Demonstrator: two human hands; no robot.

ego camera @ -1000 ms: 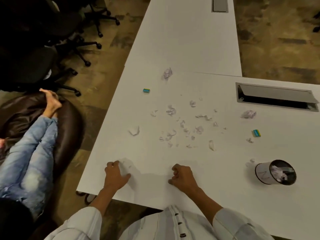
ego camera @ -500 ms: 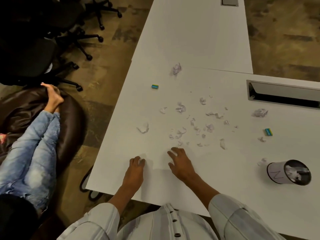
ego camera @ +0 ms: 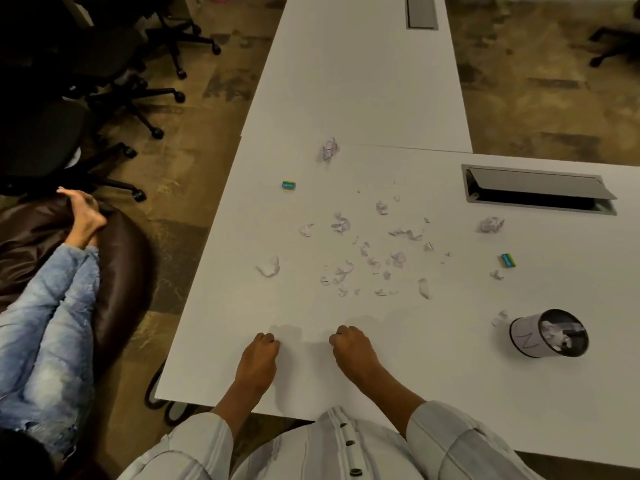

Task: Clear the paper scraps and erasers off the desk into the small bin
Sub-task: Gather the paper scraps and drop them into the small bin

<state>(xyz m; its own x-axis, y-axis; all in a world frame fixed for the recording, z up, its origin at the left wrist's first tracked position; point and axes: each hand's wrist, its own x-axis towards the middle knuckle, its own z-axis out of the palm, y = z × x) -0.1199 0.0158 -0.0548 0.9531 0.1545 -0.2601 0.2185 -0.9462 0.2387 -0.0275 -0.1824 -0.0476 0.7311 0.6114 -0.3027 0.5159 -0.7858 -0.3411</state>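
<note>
Several torn paper scraps [ego camera: 367, 258] lie scattered over the middle of the white desk [ego camera: 346, 98], with crumpled balls at the far edge [ego camera: 328, 149] and at the right [ego camera: 490, 224]. One blue-green eraser [ego camera: 288, 185] lies at the left, another eraser [ego camera: 508, 260] at the right. The small black bin [ego camera: 549, 337] stands at the right, tilted toward me, with paper inside it. My left hand [ego camera: 258, 360] and my right hand [ego camera: 349, 351] rest side by side on the desk near its front edge, fingers curled under, holding nothing I can see.
A grey cable hatch [ego camera: 538, 188] is set in the desk at the right; another hatch [ego camera: 420, 10] is further back. To the left, a person in jeans [ego camera: 52, 306] sits on a brown beanbag [ego camera: 117, 271]. Black office chairs [ego camera: 86, 81] stand behind.
Both hands reached forward with fingers spread half a second ago. They have drawn back toward the front edge and curled into fists. The scraps have not moved.
</note>
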